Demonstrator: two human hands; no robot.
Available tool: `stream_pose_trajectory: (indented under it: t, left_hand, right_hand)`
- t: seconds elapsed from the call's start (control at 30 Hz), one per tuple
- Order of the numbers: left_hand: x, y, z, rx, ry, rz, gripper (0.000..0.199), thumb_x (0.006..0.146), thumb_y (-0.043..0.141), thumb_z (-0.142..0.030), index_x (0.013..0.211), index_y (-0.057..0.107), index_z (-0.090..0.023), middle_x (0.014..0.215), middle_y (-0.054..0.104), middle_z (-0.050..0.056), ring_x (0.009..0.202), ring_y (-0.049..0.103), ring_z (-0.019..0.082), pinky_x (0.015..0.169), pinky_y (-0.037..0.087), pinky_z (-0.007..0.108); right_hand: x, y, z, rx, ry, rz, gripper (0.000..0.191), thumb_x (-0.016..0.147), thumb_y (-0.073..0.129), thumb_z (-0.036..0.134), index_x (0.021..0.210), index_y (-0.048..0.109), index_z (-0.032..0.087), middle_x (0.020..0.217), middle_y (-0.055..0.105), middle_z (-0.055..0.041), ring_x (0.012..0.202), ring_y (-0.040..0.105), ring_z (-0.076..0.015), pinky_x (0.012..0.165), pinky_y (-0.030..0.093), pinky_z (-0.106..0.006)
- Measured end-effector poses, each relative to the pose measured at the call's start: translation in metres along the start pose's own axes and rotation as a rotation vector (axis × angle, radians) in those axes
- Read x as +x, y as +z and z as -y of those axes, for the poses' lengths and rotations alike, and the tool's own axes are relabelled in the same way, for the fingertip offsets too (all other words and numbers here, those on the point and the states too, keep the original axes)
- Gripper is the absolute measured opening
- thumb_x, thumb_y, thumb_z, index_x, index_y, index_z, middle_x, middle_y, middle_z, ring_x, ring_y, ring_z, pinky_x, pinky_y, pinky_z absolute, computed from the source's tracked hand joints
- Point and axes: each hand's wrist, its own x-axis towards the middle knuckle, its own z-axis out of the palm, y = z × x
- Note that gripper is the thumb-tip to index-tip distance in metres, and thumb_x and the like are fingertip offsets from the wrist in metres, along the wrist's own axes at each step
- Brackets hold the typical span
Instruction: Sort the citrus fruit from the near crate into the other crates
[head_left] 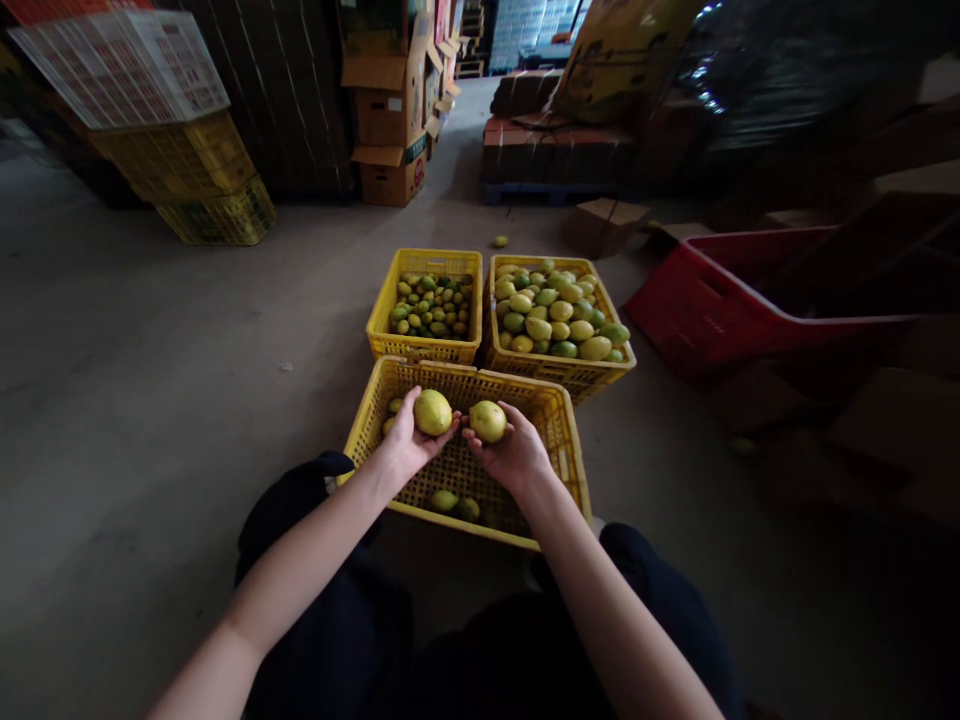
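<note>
Above the nearest yellow crate (pixel 568 450), my left hand (pixel 405 445) is closed around a yellow lemon (pixel 433 412). Close beside it, my right hand (pixel 517 452) holds another lemon (pixel 487 421), its fingers cupped under the fruit. Both palms face up, and the fingertips of the two hands nearly meet. Inside this crate a few greenish lemons (pixel 444 501) lie at the near side, and others sit at the left, partly hidden by my left hand. Behind it stand a yellow crate (pixel 381 312) of small green lemons and a heaped crate (pixel 600 372) of larger yellow-green ones.
A red crate (pixel 701 300) stands at the right among cardboard pieces. One loose lemon (pixel 500 241) lies on the floor behind the crates. Stacked crates (pixel 187 160) are at the far left, with cardboard boxes (pixel 386 120) and a loaded blue pallet (pixel 540 192) further back.
</note>
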Motion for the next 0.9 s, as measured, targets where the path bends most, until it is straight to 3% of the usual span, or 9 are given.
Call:
stream_pose_trajectory:
  t: [0.7,0.9]
  left_hand:
    - [0.001,-0.004,0.0,0.002,0.031,0.086,0.033,0.085,0.061,-0.038,0.103,0.06,-0.011,0.079,0.068,0.01,0.073,0.068,0.021,0.064,0.058,0.03]
    - [-0.013,-0.002,-0.005,-0.061,0.04,0.255,0.043,0.086,0.05,-0.047,0.106,0.063,-0.012,0.093,0.071,0.012,0.091,0.068,0.025,0.08,0.057,0.039]
  right_hand:
    - [-0.003,0.004,0.002,-0.061,0.002,-0.007,0.027,0.092,0.035,0.03,0.077,0.055,0.018,0.058,0.064,-0.005,0.048,0.057,-0.0141,0.04,0.045,-0.02]
    - [0.001,0.0,0.003,-0.172,-0.208,-0.021,0.012,0.079,0.058,0.03,0.076,0.059,0.018,0.061,0.064,-0.0012,0.049,0.056,-0.0137,0.042,0.045,-0.023]
